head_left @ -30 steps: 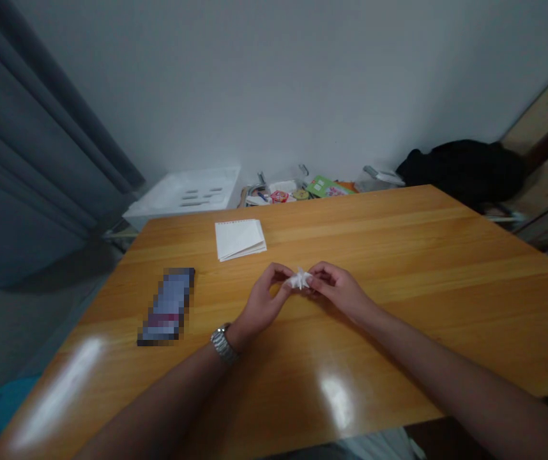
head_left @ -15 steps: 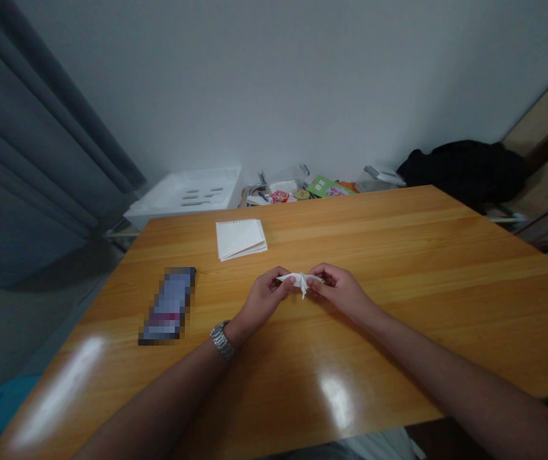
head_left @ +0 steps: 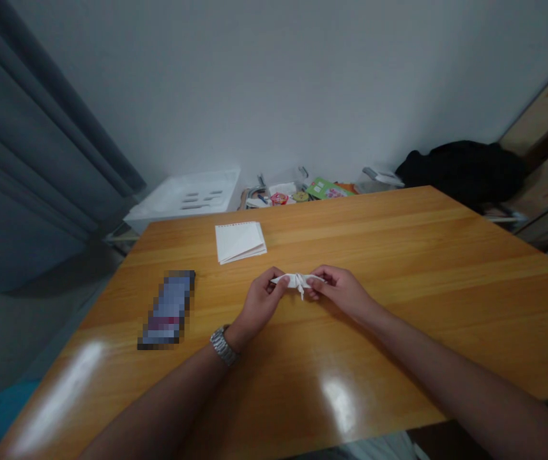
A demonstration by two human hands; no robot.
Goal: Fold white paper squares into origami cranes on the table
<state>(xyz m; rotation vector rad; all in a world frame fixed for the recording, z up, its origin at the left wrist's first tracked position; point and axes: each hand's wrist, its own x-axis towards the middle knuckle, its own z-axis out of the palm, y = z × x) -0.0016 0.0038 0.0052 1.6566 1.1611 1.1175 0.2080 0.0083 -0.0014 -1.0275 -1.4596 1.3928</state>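
Note:
A small white folded paper figure (head_left: 297, 281) hangs just above the wooden table (head_left: 398, 255), stretched sideways between both hands. My left hand (head_left: 259, 303), with a metal watch at the wrist, pinches its left end. My right hand (head_left: 341, 291) pinches its right end. A short point of the paper hangs down between the fingertips. Both hands are closed on the paper.
A stack of white paper sheets (head_left: 239, 241) lies beyond the hands. A phone (head_left: 166, 310) lies to the left. Behind the table are a white plastic box (head_left: 182, 195), small clutter (head_left: 297, 188) and a black bag (head_left: 460, 169). A grey curtain (head_left: 25, 160) hangs at left.
The hands have drawn slightly apart, and the paper figure has gone from a bunched shape to a flatter, wider one stretched between them.

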